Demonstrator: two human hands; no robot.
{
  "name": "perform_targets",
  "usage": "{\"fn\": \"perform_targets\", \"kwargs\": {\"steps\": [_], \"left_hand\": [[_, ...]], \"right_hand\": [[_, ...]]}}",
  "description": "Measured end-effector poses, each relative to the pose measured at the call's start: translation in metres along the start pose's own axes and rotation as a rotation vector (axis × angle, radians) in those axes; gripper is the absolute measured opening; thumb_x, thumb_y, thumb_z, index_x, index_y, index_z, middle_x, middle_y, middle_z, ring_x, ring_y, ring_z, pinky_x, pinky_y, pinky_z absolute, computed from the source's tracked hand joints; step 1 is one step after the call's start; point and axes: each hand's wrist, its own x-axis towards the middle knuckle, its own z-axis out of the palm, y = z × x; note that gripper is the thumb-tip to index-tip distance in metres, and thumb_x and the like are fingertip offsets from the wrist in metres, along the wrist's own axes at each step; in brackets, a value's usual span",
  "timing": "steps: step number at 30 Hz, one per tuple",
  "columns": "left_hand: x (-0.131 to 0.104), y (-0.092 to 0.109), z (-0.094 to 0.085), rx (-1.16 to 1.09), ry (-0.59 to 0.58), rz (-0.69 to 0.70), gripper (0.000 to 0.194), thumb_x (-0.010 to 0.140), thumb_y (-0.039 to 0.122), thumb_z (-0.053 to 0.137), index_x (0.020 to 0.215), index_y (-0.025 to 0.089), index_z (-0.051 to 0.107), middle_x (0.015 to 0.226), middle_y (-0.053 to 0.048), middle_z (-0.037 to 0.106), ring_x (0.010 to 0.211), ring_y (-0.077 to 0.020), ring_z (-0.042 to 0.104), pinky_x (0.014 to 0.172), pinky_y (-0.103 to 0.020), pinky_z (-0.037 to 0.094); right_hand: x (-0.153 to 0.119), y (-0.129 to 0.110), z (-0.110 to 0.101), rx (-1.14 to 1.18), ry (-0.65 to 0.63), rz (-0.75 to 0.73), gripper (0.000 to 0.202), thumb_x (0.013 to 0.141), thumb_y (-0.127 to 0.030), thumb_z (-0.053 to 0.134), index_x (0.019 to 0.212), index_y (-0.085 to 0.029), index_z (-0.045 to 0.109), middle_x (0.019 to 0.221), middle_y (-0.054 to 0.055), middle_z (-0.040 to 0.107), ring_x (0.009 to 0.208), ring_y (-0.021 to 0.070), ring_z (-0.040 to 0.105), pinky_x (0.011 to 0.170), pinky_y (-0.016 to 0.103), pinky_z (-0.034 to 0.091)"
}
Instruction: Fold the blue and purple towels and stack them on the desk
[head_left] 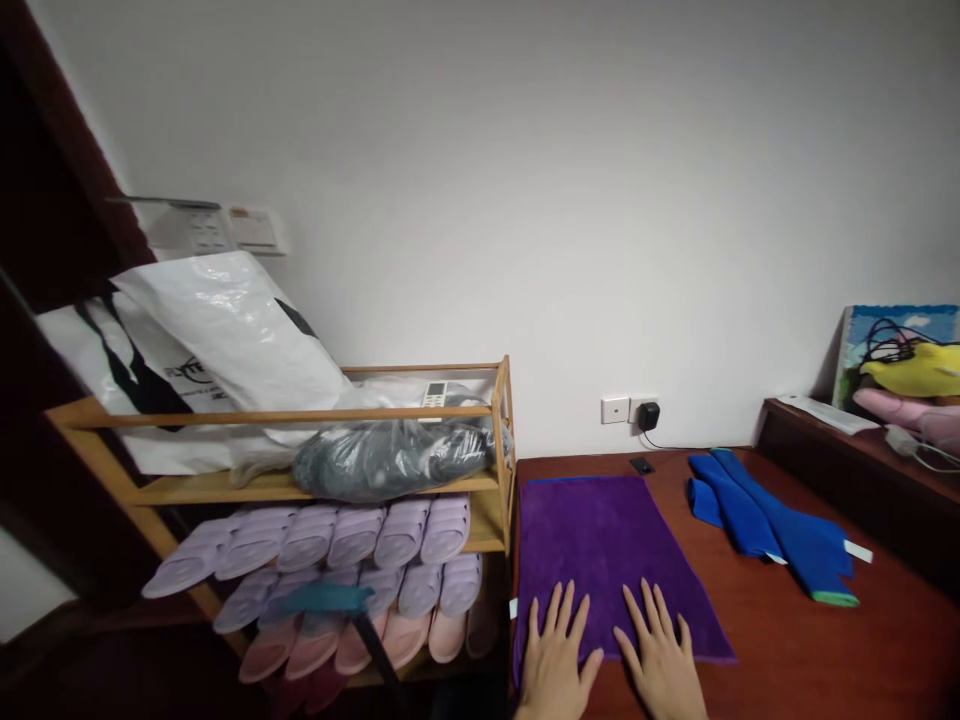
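A purple towel (592, 530) lies spread flat on the reddish-brown tabletop (795, 660), a thin strip of blue showing under its far edge. My left hand (556, 655) rests on the near left part of the towel, palm down with fingers spread. Beside it, my right hand (660, 645) lies flat on the near right part, its fingers also apart. Neither hand grips anything. To the right, apart from both hands, blue cloths (780, 525) lie loosely folded, one with a green edge and white tags.
Left of the table stands a wooden rack (499, 510) with rows of lilac slippers (352, 535), pink slippers (405, 640), a white bag (232, 330) and a plastic-wrapped dark bundle (397, 458). A black plug (647, 415) is in the wall; a raised shelf (847, 470) borders the right.
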Motion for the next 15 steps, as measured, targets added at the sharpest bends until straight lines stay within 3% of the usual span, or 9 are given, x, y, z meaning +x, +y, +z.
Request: {"fn": "perform_targets", "kwargs": {"steps": [8,12,15], "left_hand": [[0.049,-0.032,-0.019,0.047,0.023,0.008,0.062,0.086,0.064,0.028,0.142,0.038,0.019,0.153,0.002,0.019,0.140,-0.0237,0.014,0.113,-0.055,0.011],[0.065,-0.039,-0.013,0.096,0.041,-0.012,0.059,0.087,0.062,0.029,0.141,0.039,0.022,0.152,0.002,0.020,0.139,-0.0237,0.015,0.112,-0.057,0.012],[0.071,-0.031,0.000,0.177,0.088,-0.148,0.057,0.088,0.057,0.033,0.140,0.035,0.027,0.151,-0.002,0.024,0.139,-0.0280,0.015,0.110,-0.061,0.008]], "right_hand": [[0.057,-0.023,0.017,-0.040,0.034,0.031,0.066,0.086,-0.064,0.025,0.141,-0.028,0.031,0.151,0.007,0.023,0.139,0.0285,0.015,0.107,0.057,0.019],[0.074,-0.022,0.021,-0.020,0.007,0.029,0.066,0.086,-0.064,0.024,0.141,-0.029,0.030,0.151,0.007,0.022,0.139,0.0279,0.014,0.107,0.056,0.017],[0.083,-0.019,0.020,0.013,-0.013,0.024,0.067,0.085,-0.066,0.023,0.141,-0.029,0.030,0.151,0.007,0.023,0.139,0.0277,0.014,0.108,0.056,0.016]]}}
